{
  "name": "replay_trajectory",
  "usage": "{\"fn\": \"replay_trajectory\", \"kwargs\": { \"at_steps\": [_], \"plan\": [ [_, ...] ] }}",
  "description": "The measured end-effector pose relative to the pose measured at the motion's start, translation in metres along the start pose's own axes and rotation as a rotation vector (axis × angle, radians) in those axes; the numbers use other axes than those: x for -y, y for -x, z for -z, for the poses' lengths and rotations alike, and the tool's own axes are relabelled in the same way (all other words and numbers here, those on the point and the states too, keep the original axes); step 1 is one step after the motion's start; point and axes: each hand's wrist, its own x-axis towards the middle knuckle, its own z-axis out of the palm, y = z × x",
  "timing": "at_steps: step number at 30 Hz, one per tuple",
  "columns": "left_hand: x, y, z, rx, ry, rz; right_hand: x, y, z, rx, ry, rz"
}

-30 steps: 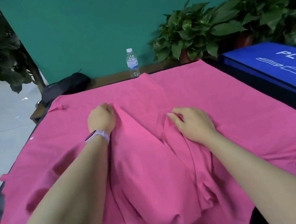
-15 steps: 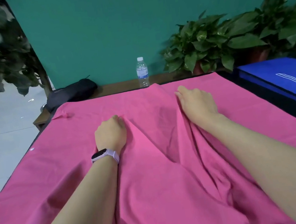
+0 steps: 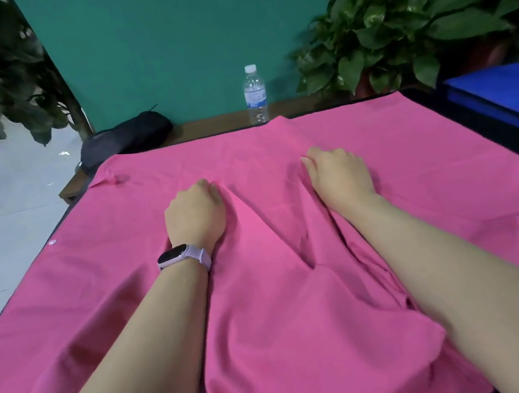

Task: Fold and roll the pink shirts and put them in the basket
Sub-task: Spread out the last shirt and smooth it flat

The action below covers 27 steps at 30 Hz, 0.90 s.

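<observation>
Pink shirt (image 3: 303,308): spread wide over the desk (image 3: 216,125), covering most of it, with a raised fold running between your two forearms toward you.

Left hand (image 3: 194,215): knuckles up on the cloth at the left side of the fold. Your fingers are curled under and bunch pink fabric at their tips. A smartwatch (image 3: 183,257) with a pale lilac strap sits on this wrist.

Right hand (image 3: 340,176): resting on the cloth at the right side of the fold, slightly farther from you than the left. Your fingers are curled down into the fabric and gather it.

Water bottle (image 3: 255,95): upright on the bare wooden strip of the desk, just past the far edge of the shirt.

Black pouch (image 3: 126,139): at the far left corner of the desk.

Potted plants (image 3: 395,32): against the green wall, far right.

Blue mat (image 3: 507,92): to the right of the shirt.
</observation>
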Motion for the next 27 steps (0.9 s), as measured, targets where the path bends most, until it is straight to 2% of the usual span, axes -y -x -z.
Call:
{"fn": "replay_trajectory", "kwargs": {
  "at_steps": [4, 18, 23, 27],
  "plan": [
    [-0.003, 0.011, 0.012, 0.006, 0.018, 0.048, 0.007, 0.012, 0.013, -0.011, 0.027, 0.075],
    [-0.003, 0.104, 0.066, 0.083, -0.038, 0.134, 0.015, 0.090, 0.066, 0.101, -0.032, 0.037],
    [-0.002, 0.137, 0.082, 0.069, -0.035, 0.159, 0.018, 0.122, 0.086, 0.056, -0.103, 0.019],
    [-0.004, 0.142, 0.090, 0.083, -0.021, 0.170, 0.022, 0.131, 0.097, 0.046, -0.063, 0.047]
  ]
}}
